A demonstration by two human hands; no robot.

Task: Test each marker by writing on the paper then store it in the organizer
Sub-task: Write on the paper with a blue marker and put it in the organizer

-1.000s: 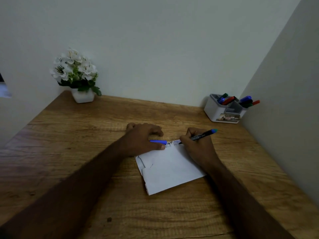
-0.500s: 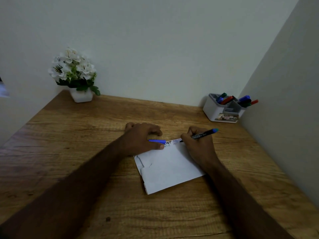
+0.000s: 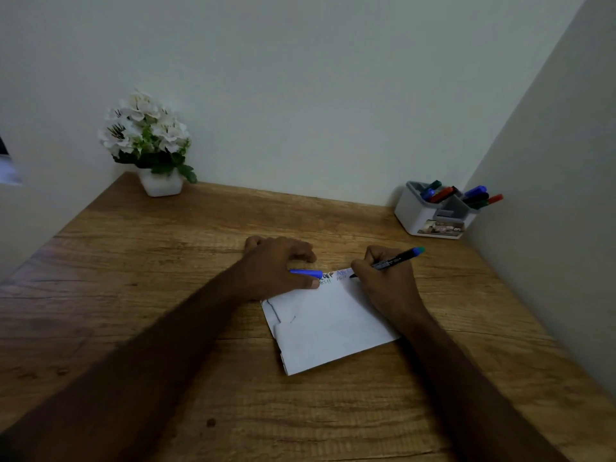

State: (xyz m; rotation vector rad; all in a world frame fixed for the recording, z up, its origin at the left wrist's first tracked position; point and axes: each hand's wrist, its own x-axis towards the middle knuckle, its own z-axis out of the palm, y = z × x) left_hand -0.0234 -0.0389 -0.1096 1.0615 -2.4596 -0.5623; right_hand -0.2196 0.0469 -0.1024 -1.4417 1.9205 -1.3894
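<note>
A wooden desk (image 3: 166, 295) fills a corner between two plain pale walls, one at the back and one close on the right. At the back left corner stands a small white pot of white flowers (image 3: 146, 141), well apart from the work. In the back right corner, against both walls, sits a white and grey organizer (image 3: 430, 218); several markers, blue, red, green and black, lean in its upper compartments.

The desk's near edge runs out of view at the bottom. Bare wood lies to the left of the arms and between the hands and the organizer; the right wall leaves only a narrow strip beside the right forearm.

A folded white paper (image 3: 326, 325) lies flat in the middle of the desk, turned slightly askew, with small coloured writing along its far edge. The left hand (image 3: 280, 265) rests on the paper's far left corner, fingers curled, holding a blue cap (image 3: 305, 273) between thumb and fingers. The right hand (image 3: 386, 281) grips a black marker (image 3: 390, 261) with a blue end, pinched in a writing hold, its tip at the paper's far edge beside the writing.
</note>
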